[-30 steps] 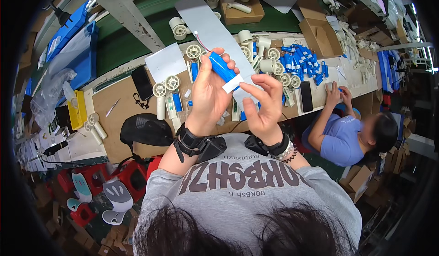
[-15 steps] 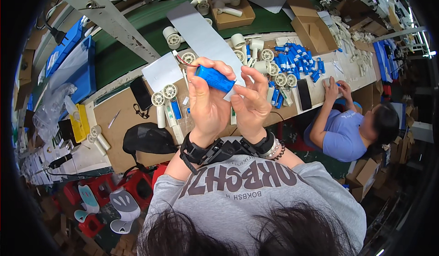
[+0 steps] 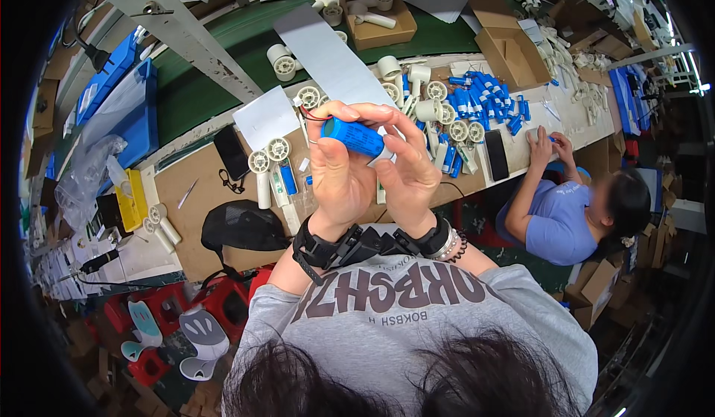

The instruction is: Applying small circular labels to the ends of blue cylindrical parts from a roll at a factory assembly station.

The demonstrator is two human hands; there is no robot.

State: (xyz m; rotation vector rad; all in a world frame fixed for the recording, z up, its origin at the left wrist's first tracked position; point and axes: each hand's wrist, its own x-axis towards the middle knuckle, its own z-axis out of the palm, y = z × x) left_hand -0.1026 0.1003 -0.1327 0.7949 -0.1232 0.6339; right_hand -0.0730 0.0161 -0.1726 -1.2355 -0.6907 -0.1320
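A blue cylindrical battery (image 3: 356, 137) with thin red and dark wires is held up above the workbench. My left hand (image 3: 337, 182) is closed around its left end, thumb below and fingers over the top. At the battery's right end sits a small white label (image 3: 382, 152). My right hand (image 3: 408, 172) is closed on that end, its thumb and fingertips pressing the label there. The wires run from the left end to a small white connector (image 3: 298, 102). Beyond my hands lie white plastic fan-like parts (image 3: 278, 149) and a loose blue battery (image 3: 288, 180).
A heap of blue batteries (image 3: 484, 100) lies at the right, near a black phone (image 3: 496, 155). Another phone (image 3: 230, 153) and a black cap-like item (image 3: 242, 227) are on the left. Cardboard boxes (image 3: 395, 33) stand behind. A co-worker (image 3: 558, 216) sits at the right.
My right fingers have come in over the battery's right end, and the white label now lies against it. The battery has turned slightly and the wire connector has shifted right.
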